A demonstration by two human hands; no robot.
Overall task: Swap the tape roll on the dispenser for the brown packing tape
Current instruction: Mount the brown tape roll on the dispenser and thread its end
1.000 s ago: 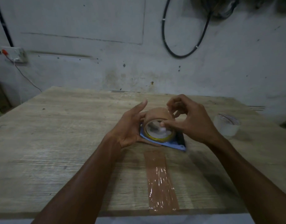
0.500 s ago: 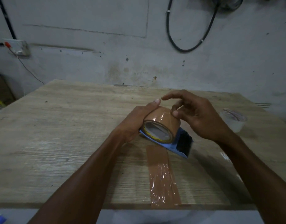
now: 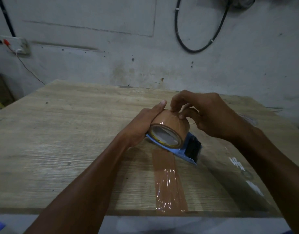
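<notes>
The brown packing tape roll (image 3: 173, 125) sits tilted on the blue dispenser (image 3: 190, 150), its open core facing me. My left hand (image 3: 143, 125) grips the roll's left side, thumb lying along its top. My right hand (image 3: 211, 115) reaches over from the right; its thumb and fingertips press on the top of the roll's brown surface. The dispenser's dark end points to the lower right. The clear tape roll (image 3: 246, 118) is mostly hidden behind my right wrist.
A strip of brown tape (image 3: 169, 183) is stuck to the wooden table (image 3: 69, 141), running from the dispenser to the near edge. A black cable loop hangs on the wall behind. A wall socket is at far left.
The roll and dispenser have tipped further onto their side. My right hand's fingers moved from the roll's core to its top surface. The camera moved closer and shifted left.
</notes>
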